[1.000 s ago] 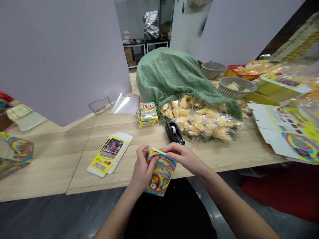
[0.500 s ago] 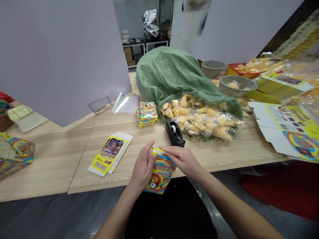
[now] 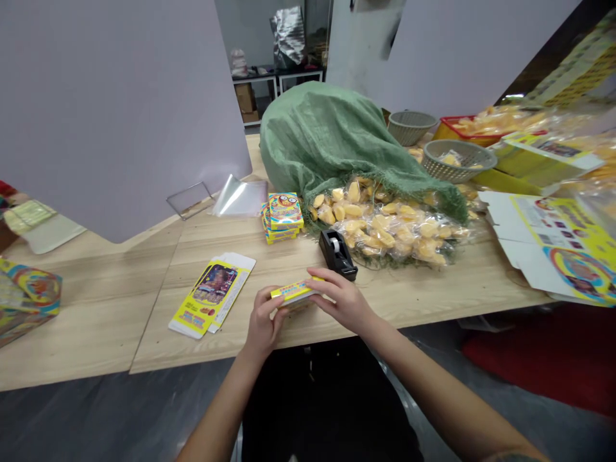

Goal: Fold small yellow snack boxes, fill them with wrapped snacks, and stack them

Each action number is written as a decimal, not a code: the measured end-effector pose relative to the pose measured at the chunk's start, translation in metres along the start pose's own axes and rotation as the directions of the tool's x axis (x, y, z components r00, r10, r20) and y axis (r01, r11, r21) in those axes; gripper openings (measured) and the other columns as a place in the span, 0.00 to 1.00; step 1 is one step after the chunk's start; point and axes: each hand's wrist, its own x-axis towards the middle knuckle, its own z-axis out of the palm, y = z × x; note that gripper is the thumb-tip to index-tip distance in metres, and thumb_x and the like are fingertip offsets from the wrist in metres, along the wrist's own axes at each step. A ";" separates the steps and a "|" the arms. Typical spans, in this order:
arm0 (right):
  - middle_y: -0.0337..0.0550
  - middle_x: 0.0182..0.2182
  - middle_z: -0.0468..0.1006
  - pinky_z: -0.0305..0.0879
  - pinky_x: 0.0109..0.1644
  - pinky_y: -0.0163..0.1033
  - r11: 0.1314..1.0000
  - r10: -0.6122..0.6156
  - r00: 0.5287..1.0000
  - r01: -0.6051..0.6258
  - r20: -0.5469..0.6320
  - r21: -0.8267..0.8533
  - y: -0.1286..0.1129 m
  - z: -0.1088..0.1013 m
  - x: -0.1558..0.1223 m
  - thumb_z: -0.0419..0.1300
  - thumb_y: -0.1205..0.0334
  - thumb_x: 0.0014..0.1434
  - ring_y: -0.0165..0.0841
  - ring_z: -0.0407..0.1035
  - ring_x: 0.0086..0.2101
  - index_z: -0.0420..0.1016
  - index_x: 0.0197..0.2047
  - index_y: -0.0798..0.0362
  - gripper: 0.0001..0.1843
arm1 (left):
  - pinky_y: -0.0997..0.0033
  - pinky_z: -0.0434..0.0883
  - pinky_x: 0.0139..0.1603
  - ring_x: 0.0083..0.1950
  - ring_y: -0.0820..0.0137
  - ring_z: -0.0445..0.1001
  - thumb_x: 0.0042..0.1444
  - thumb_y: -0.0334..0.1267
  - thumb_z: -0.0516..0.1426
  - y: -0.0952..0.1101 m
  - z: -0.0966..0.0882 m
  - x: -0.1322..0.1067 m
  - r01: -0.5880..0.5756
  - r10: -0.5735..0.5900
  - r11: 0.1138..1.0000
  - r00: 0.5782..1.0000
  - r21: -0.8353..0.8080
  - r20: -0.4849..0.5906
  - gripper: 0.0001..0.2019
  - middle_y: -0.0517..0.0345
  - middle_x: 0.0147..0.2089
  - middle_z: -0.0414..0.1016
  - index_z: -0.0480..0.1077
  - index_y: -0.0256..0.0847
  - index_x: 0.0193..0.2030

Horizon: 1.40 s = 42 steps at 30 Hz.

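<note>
Between my two hands I hold a small folded cardboard box (image 3: 293, 292), printed yellow and multicoloured, lying on its side just above the wooden table (image 3: 101, 314). My left hand (image 3: 262, 321) grips its left end, and my right hand (image 3: 339, 301) grips its right end. Part of the box is hidden by my fingers. Left of my hands lies a flat yellow printed box blank (image 3: 210, 296). A black tape dispenser (image 3: 337, 254) stands just beyond my right hand, and a small stack of finished boxes (image 3: 283, 219) stands beyond the box.
Clear bags of yellow pieces (image 3: 385, 226) spill from a green woven sack (image 3: 332, 138). Grey plastic baskets (image 3: 455, 160) and a red tray (image 3: 466, 124) stand behind. A large unfolded box sheet (image 3: 553, 244) lies at right, and a pale divider panel (image 3: 106, 96) rises at left.
The box has turned from upright, with its flap at the top, to lying sideways between my hands. It now sits higher up the view, and my fingers hold its ends.
</note>
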 end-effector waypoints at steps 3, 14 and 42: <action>0.52 0.55 0.72 0.72 0.53 0.44 0.999 -0.033 0.999 0.033 -0.025 0.012 0.005 0.004 -0.003 0.59 0.68 0.61 0.38 0.69 0.52 0.71 0.55 0.47 0.19 | 0.63 0.72 0.47 0.53 0.67 0.69 0.60 0.28 0.54 0.001 -0.009 -0.003 -0.036 0.033 0.999 0.995 0.038 0.095 0.22 0.52 0.53 0.65 0.58 0.51 0.58; 0.48 0.47 0.78 0.71 0.52 0.40 0.964 0.045 0.948 -0.125 0.315 0.236 0.013 -0.027 0.029 0.55 0.65 0.64 0.32 0.73 0.48 0.76 0.47 0.50 0.12 | 0.56 0.71 0.52 0.56 0.64 0.68 0.60 0.24 0.51 0.015 -0.015 0.009 0.055 -0.044 0.996 0.989 -0.075 0.140 0.20 0.49 0.55 0.66 0.58 0.47 0.56; 0.47 0.27 0.78 0.71 0.25 0.40 0.255 0.946 0.316 -0.863 0.073 0.436 0.093 -0.030 -0.012 0.64 0.51 0.47 0.36 0.70 0.29 0.75 0.24 0.53 0.14 | 0.63 0.70 0.48 0.47 0.65 0.68 0.61 0.32 0.55 0.037 0.006 0.033 0.184 -0.208 0.940 0.977 0.286 0.054 0.14 0.51 0.44 0.67 0.66 0.41 0.54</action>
